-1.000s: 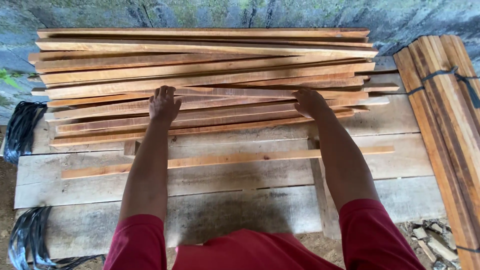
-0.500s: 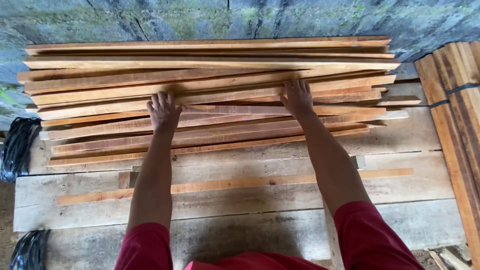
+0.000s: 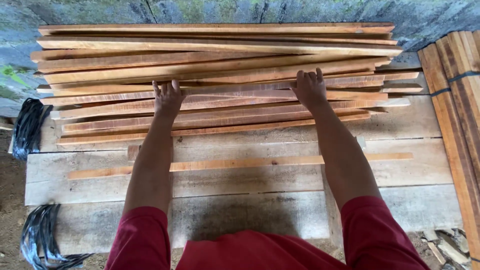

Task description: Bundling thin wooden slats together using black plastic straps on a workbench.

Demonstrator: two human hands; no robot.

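We have both hands flat on a loose stack of wooden slats (image 3: 220, 75) that lies across the far part of a rough plank bench (image 3: 250, 210), its long strips running left to right against a mossy stone wall (image 3: 200, 10). Our left hand (image 3: 168, 97) rests palm down on the middle slats of the heap, fingers (image 3: 165, 87) stretched forward and close together, gripping nothing. Our right hand (image 3: 310, 90) also lies palm down, further right and slightly further back, with its fingertips (image 3: 309, 76) hooked over the near edge of a higher slat; whether they actually clasp that slat we cannot tell, since the underside is hidden. Neither hand lifts a slat clear of the pile.

Nearer to us, 1 single slat (image 3: 240, 163) lies alone on the bench, well apart from the stack, passing under both forearms. A short wooden block (image 3: 133, 152) sits just beside our left forearm, between the stack and the single slat.

At the right edge, a bundle of slats (image 3: 457, 100) tied with a dark strap stands at an angle to the bench. On the left, 2 coils of black strapping hang or lie: one (image 3: 29, 127) by the stack's end, another (image 3: 40, 240) low by the bench's near corner. Red sleeves (image 3: 140, 240) cover our upper arms.
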